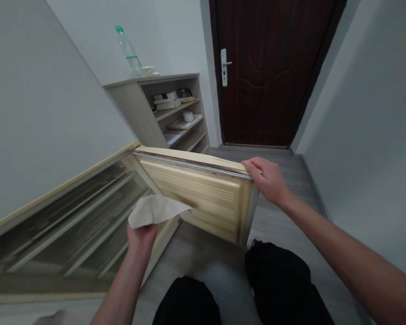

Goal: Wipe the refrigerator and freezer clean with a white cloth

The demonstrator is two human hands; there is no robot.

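A cream-coloured appliance door (pixel 203 194) stands swung out from its cabinet (pixel 64 180), with dark marks along its top seal. My right hand (pixel 267 178) grips the door's top outer corner, thumb and fingers closed over the edge. In my left hand (pixel 142 237) is a white cloth (pixel 155 210), spread above the fingers in front of the door's inner panel; most of those fingers are hidden by it. Inside the open cabinet, several shelves (pixel 98 230) show on the left.
Behind the appliance stands a shelf unit (pixel 128 99) with small boxes and a cup, a clear bottle (pixel 130 52) on top. A dark red door (pixel 264 72) is at the back. A wall (pixel 368 135) runs along the right. My knees are below.
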